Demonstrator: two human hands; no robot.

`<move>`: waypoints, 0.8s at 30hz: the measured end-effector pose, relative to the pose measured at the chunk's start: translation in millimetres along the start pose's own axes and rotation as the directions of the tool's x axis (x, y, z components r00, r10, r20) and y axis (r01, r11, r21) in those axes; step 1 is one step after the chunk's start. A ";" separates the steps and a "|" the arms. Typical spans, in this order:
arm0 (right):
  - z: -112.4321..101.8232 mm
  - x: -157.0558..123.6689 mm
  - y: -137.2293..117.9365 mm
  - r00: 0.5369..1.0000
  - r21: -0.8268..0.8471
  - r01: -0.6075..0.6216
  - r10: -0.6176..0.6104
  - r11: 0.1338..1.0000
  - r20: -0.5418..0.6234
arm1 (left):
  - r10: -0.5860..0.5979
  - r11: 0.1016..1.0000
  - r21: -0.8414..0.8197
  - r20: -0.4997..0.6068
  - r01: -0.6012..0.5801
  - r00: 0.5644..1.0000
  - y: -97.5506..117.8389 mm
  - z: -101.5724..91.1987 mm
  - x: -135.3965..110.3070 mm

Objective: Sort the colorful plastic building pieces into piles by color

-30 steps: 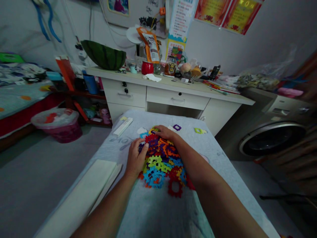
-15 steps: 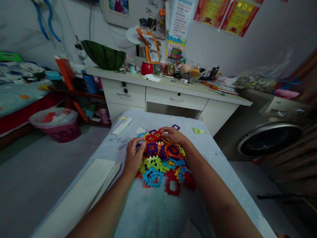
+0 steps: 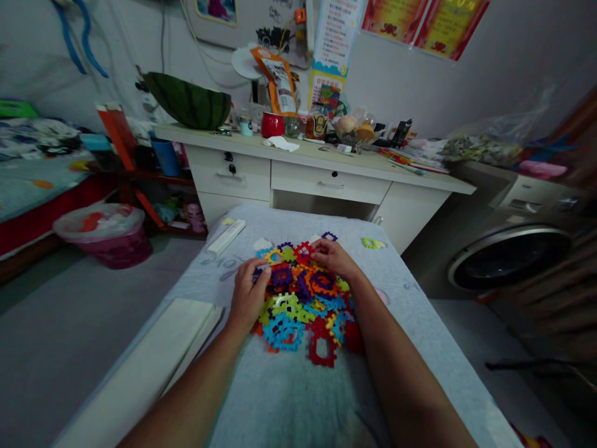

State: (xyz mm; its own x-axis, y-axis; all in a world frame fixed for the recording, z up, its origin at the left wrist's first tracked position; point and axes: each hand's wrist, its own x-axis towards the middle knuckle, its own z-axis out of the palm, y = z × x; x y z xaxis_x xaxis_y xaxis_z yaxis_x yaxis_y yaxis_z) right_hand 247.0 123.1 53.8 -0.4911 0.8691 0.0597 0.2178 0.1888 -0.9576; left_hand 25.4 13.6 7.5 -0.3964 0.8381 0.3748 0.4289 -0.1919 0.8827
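A heap of flat, notched plastic pieces in red, orange, purple, green and blue lies on a small table with a pale cloth. My left hand rests on the heap's left edge, fingers curled against the pieces. My right hand lies on the far right of the heap, its fingertips pinched on a red piece. A loose red piece lies at the near edge. Beyond the heap sit a purple piece and a green piece.
A white remote-like bar and a long white box lie on the table's left side. Behind stand a white desk with half a watermelon, a pink bin and a washing machine.
My right hand has drawn back off the top of the heap to its far right edge, uncovering pieces. My left hand stayed at the left edge. The view drifted slightly.
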 end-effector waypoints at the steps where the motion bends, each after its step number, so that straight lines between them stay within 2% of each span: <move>1: -1.3 -0.9 -0.5 1.000 0.008 0.001 -0.001 1.000 -0.009 | 0.000 1.000 0.001 0.004 0.000 1.000 -0.1 0.0 0.0; 4: -9.9 -2.9 -2.1 0.999 -0.017 0.016 -0.016 1.000 -0.036 | 0.001 1.000 0.005 0.013 -0.001 1.000 0.7 -0.3 -0.1; 6: -22.6 -5.1 -2.5 0.996 -0.097 0.038 -0.046 0.995 -0.078 | 0.000 1.000 0.006 0.013 0.000 1.000 1.2 -0.8 -0.4; 9: -54.2 -13.1 -0.5 0.966 -0.293 0.034 -0.106 0.955 -0.234 | -0.007 1.000 0.006 0.010 0.007 1.000 0.7 -1.1 -0.7; 12: -92.1 -28.6 4.8 0.895 -0.457 -0.071 -0.146 0.887 -0.421 | -0.008 1.000 0.010 0.009 0.008 1.000 0.1 -0.6 -0.4; 15: -121.5 -48.6 13.3 0.811 -0.576 -0.220 -0.180 0.787 -0.556 | -0.004 1.000 0.014 0.011 0.004 1.000 0.2 0.2 0.3; 18: -136.9 -69.6 25.0 0.725 -0.642 -0.357 -0.232 0.679 -0.648 | -0.012 1.000 0.016 0.012 0.012 1.000 -0.1 0.6 0.8; 20: -141.1 -83.2 34.8 0.692 -0.646 -0.438 -0.224 0.625 -0.686 | -0.011 1.000 0.013 0.018 0.011 1.000 -0.9 0.7 1.0; 21: -141.9 -89.8 40.0 0.705 -0.649 -0.465 -0.192 0.602 -0.682 | -0.009 1.000 0.009 0.020 0.009 1.000 -1.2 0.6 1.0; 24: -140.3 -106.7 54.7 0.799 -0.695 -0.482 -0.059 0.534 -0.599 | -0.005 1.000 0.002 0.021 0.005 1.000 -1.6 -0.1 0.8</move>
State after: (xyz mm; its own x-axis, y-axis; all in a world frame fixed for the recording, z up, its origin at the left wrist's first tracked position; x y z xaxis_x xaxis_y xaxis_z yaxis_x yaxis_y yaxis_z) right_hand 429.6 104.8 34.7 0.1003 0.9567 0.2732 0.9388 0.0000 -0.3445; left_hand 24.3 14.5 6.4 -0.3814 0.8495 0.3646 0.4283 -0.1871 0.8840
